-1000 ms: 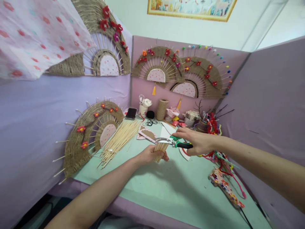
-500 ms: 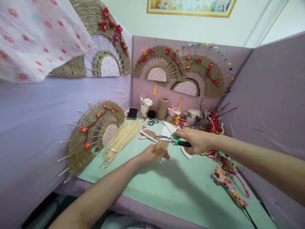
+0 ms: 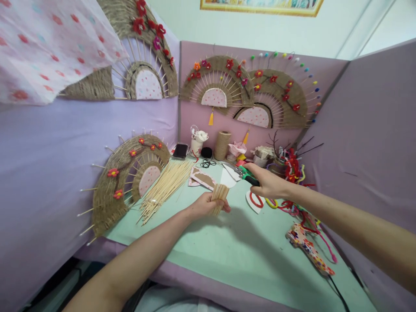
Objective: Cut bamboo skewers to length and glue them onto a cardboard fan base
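My left hand (image 3: 208, 204) is closed round a bundle of short bamboo sticks (image 3: 220, 193), held upright just above the table. Up and to the right of it, my right hand (image 3: 264, 180) grips pruning shears (image 3: 247, 175) with green and black handles. The shears' metal blades point left, over white paper pieces (image 3: 228, 177), apart from the bundle. A spread of long bamboo sticks (image 3: 169, 186) lies left of my left hand. Between them and the paper are polka-dot-edged cardboard pieces (image 3: 202, 178).
Twine fans stand or hang at left (image 3: 130, 182) and on the back panel (image 3: 216, 82). Along the back are a twine spool (image 3: 222, 146), a white pot (image 3: 197, 143) and a black phone-like item (image 3: 180, 151). A flower-patterned glue gun (image 3: 308, 249) with a cord lies at right, near coloured pipe cleaners (image 3: 292, 173).
My right hand has moved the shears up and right, away from the top of the stick bundle. My left hand still holds the bundle in nearly the same place.
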The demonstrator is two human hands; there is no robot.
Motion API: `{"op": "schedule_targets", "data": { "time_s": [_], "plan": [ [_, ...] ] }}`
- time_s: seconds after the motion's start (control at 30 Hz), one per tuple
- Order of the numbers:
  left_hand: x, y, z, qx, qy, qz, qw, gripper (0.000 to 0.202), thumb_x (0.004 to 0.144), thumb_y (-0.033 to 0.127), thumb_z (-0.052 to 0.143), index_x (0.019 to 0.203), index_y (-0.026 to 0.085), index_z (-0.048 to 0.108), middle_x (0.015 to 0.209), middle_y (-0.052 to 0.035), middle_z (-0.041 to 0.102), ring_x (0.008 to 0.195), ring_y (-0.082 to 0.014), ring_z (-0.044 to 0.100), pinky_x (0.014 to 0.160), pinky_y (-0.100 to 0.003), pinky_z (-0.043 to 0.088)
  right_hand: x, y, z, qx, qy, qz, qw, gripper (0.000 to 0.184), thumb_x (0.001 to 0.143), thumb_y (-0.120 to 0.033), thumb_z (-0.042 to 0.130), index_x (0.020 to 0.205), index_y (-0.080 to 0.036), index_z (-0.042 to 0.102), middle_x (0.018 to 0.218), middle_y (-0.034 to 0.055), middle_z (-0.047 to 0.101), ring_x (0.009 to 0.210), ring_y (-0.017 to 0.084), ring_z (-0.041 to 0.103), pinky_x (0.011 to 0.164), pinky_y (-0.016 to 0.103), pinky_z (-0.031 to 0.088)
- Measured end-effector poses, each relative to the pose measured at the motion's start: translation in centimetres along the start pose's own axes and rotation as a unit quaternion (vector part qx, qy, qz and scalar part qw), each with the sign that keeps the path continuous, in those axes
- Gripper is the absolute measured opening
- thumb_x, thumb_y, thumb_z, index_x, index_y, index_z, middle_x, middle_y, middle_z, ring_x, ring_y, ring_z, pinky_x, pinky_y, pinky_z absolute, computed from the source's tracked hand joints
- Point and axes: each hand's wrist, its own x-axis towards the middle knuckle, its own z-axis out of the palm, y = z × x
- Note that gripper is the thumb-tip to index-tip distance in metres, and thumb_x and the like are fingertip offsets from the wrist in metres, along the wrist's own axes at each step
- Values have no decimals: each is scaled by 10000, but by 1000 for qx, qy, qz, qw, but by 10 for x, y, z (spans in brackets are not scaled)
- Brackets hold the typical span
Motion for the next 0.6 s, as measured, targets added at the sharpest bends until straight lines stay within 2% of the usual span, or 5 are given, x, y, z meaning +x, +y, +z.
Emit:
{"op": "schedule_targets", "data": {
  "time_s": [0.17,0.33,0.6],
  "plan": [
    [-1,1,1,-11,9,-1,1000,409,677,483,731,817,102,682,824,-134,725,796,-233,686,824,-377,492,-8,0,14,73,26,33,996,665,645,-180,510,1295,-118,385,1287,155,499,1149,295,498,970,419,398],
    [0,-1,2,-22,10,-2,1000,430,662,491,741,819,94,685,834,-141,725,811,-247,687,843,-394,487,-21,-7,21,101,2,66,993,631,651,-168,509,1274,-134,413,1188,124,558,1047,277,545,905,417,440],
    [1,-9,-2,-22,8,-1,1000,403,708,461,720,859,89,678,870,-158,729,820,-255,692,815,-388,493,-35,-15,18,81,1,40,996,709,638,-160,530,1331,-143,383,1268,145,504,1137,292,500,967,447,402]
  ]
}}
